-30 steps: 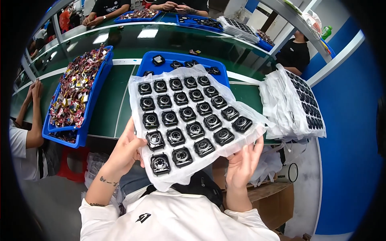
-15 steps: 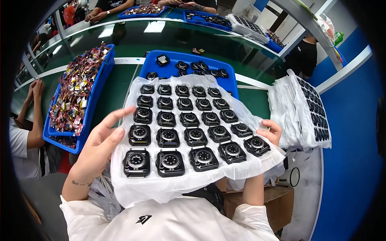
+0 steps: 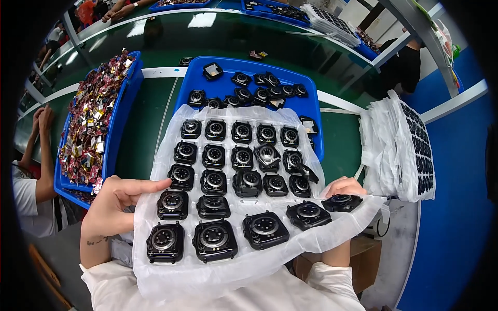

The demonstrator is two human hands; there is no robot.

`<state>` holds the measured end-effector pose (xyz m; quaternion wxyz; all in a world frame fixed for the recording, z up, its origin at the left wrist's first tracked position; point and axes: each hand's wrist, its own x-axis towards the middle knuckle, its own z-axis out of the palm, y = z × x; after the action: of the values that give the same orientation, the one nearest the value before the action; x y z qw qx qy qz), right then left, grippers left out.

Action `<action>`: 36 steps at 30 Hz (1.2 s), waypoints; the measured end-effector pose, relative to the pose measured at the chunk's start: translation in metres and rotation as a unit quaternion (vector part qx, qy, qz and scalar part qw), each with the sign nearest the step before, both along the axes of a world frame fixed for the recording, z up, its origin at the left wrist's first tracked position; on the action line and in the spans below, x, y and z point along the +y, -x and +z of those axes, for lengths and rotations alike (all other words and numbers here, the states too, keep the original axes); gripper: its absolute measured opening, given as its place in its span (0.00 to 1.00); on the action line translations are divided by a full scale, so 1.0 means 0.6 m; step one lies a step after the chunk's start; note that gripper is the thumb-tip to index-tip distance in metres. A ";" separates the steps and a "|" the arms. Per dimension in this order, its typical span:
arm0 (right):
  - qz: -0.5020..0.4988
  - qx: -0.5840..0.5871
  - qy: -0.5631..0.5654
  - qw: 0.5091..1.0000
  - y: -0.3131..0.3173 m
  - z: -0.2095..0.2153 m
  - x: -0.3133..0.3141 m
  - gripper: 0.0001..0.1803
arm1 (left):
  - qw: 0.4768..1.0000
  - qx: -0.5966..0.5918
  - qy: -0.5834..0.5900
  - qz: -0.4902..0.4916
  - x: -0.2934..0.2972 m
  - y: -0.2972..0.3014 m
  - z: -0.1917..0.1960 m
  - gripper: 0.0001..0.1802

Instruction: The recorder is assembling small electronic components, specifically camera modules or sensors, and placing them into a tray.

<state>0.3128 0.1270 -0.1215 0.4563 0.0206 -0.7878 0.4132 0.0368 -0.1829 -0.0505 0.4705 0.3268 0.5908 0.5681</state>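
A soft white plastic tray holds rows of black smartwatch cases, round sensor backs facing up, in front of my chest. My left hand grips its left edge, index finger stretched along the rim to a watch case and thumb low at the side. At the right edge, my right hand has hold of the tray, partly hidden behind it. The sheet bends at the right, where a watch case tips steeply. Farther in, a watch case and another sit askew, overlapping neighbours.
Behind the tray, a blue bin with loose watch cases sits on the green bench. Another blue bin, at left, is heaped with small electronic parts. Stacked filled trays stand at right. A co-worker's hands show far left.
The tray has come nearer me and its right side has bent. Several watch cases on the right have slid or tilted out of line. My left index finger has lowered onto the rim.
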 end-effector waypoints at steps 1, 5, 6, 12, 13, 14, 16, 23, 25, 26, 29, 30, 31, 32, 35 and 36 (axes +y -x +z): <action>0.000 -0.002 0.002 1.000 0.000 0.001 -0.007 0.21 | 1.000 -0.002 0.002 0.000 0.001 0.003 -0.002 0.30; -0.044 -0.014 0.013 0.999 0.006 0.025 -0.041 0.10 | 0.998 0.057 -0.004 0.010 0.012 -0.003 -0.014 0.22; -0.063 -0.010 0.020 0.998 0.000 0.015 -0.042 0.09 | 0.997 0.053 0.031 0.043 0.014 -0.003 -0.021 0.19; -0.050 -0.019 -0.119 0.991 -0.008 0.012 -0.038 0.11 | 0.966 0.236 0.061 0.081 -0.008 -0.006 -0.042 0.12; -0.050 -0.020 -0.119 0.991 -0.008 0.024 -0.036 0.11 | 0.967 0.235 0.061 0.081 -0.011 -0.004 -0.050 0.12; -0.009 -0.039 -0.157 0.987 -0.008 0.040 -0.030 0.11 | 0.950 0.302 -0.009 0.081 -0.013 -0.001 -0.060 0.13; 0.039 -0.066 -0.209 0.975 -0.014 0.049 -0.021 0.12 | 0.916 0.376 -0.099 0.097 -0.011 -0.001 -0.063 0.14; -0.054 0.060 -0.234 0.969 0.010 0.064 -0.026 0.12 | 0.869 0.428 -0.214 0.127 0.024 0.024 -0.045 0.16; -0.073 0.108 -0.248 0.960 0.027 0.105 -0.029 0.12 | 0.863 0.421 -0.243 0.134 0.020 0.021 0.006 0.15; -0.077 0.131 -0.217 0.964 0.039 0.104 -0.025 0.13 | 0.877 0.412 -0.218 0.116 0.016 0.028 0.014 0.15; -0.078 0.010 -0.163 0.984 0.044 0.163 -0.003 0.11 | 0.891 0.453 -0.033 0.001 0.011 0.089 0.055 0.19; -0.067 0.019 -0.160 0.985 0.059 0.169 0.005 0.11 | 0.888 0.460 -0.025 0.011 0.006 0.084 0.065 0.19; -0.107 0.066 -0.161 0.979 0.085 0.160 0.019 0.11 | 0.905 0.411 -0.055 0.090 0.009 0.086 0.055 0.15; -0.171 0.101 -0.171 0.965 0.090 0.156 0.030 0.13 | 0.920 0.350 -0.103 0.146 0.039 0.098 0.035 0.13; -0.195 0.130 -0.111 0.966 0.122 0.178 0.040 0.17 | 0.922 0.310 -0.138 0.187 0.113 0.106 0.066 0.23; -0.175 0.137 -0.082 0.972 0.133 0.179 0.050 0.16 | 0.922 0.314 -0.120 0.193 0.117 0.105 0.077 0.24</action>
<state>0.2328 0.1568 -0.0140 0.6220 -0.0236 -0.7402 0.2544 -0.0262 -0.1129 -0.0045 0.0994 0.4217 0.6872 0.5832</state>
